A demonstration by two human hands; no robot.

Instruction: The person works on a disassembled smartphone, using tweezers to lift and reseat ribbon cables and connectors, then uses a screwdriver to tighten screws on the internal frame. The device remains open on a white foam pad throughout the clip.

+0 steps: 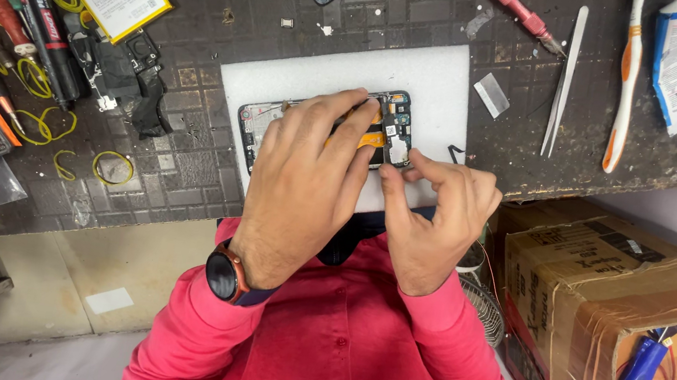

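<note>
Head view, and I'm looking down on the dark tiled tabletop (183, 168), cluttered with tools. At its near edge lies a white foam pad (433, 80), and on it the opened phone (254, 130), back cover off, its long axis running left to right across my view, tipped slightly up at the right end. It sits directly under both hands, just ahead of my chest. My left hand (299, 189) lies over the middle of the phone, fingers spread and pressing down, pinning it; it grips nothing that I can see. My right hand (435, 221) comes in from the right end, thumb and forefinger pinched together at the small board (398, 132) by the orange flex (370, 140); whether they hold a part I cannot tell. Tweezers (563, 80) lie well apart, beyond the pad.
</note>
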